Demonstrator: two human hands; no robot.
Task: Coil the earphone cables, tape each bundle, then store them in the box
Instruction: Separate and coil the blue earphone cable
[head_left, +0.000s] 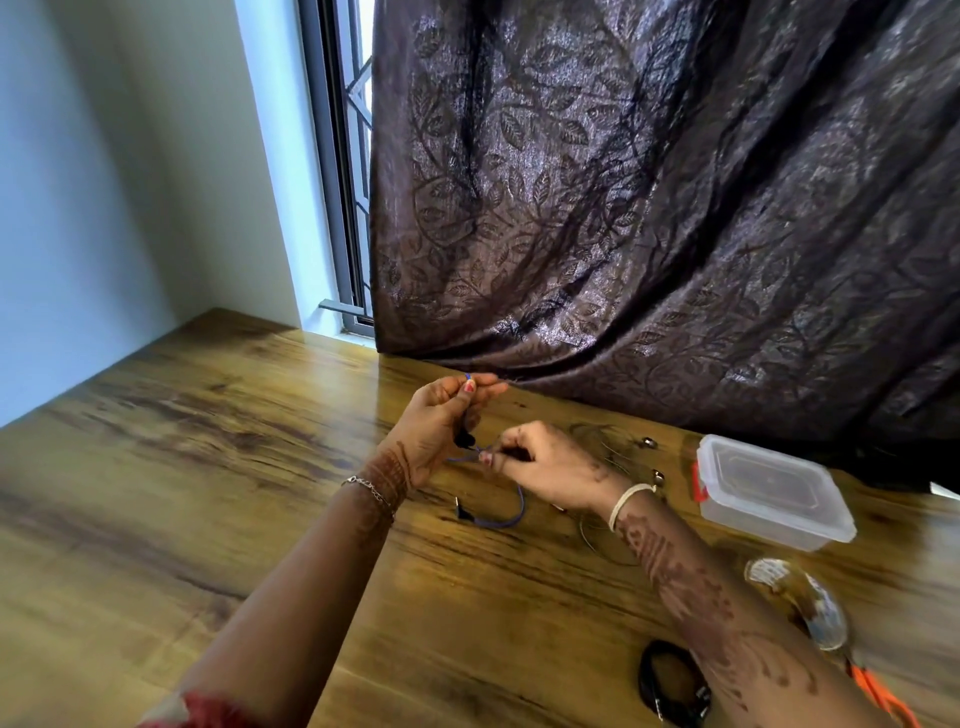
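My left hand pinches the top of a blue earphone cable between thumb and fingers, with a black earbud hanging below the palm. My right hand pinches the same blue cable lower down, close beside the left wrist. The cable's loose end curves down onto the wooden table and ends in a black plug. A grey earphone cable lies in loose loops behind my right hand. The clear plastic box with its lid on and an orange clip stands to the right.
A roll of clear tape lies right of my right forearm. A coiled black cable bundle rests near the table's front edge. An orange object shows at the lower right. A dark patterned curtain hangs onto the table's back edge.
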